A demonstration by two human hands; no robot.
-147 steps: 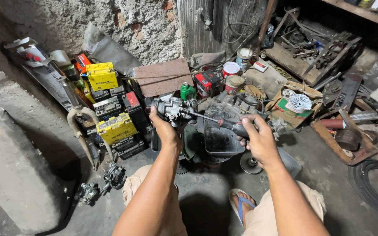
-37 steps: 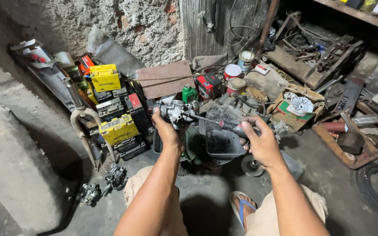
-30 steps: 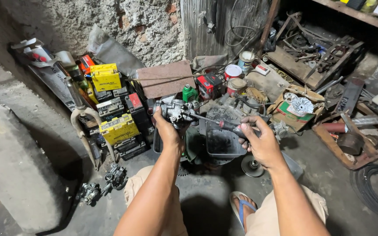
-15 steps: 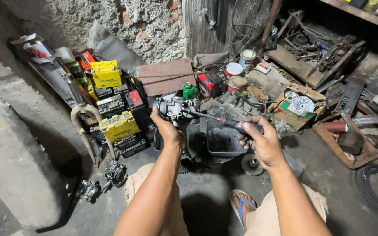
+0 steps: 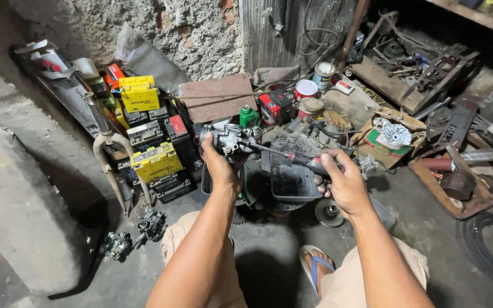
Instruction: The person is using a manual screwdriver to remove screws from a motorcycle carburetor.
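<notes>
Yellow and black batteries (image 5: 154, 162) crowd the floor at left of centre, paint tins (image 5: 306, 89) and a torn cardboard box (image 5: 392, 137) fill the upper right, and two small metal parts (image 5: 135, 234) lie at lower left. At the centre of the frame, above a black tray (image 5: 292, 182), the left hand (image 5: 219, 166) is closed around a grey metal carburetor (image 5: 232, 140). The right hand (image 5: 343, 182), fingers wrapped tight, holds a red-handled screwdriver (image 5: 303, 161) whose shaft reaches the carburetor.
</notes>
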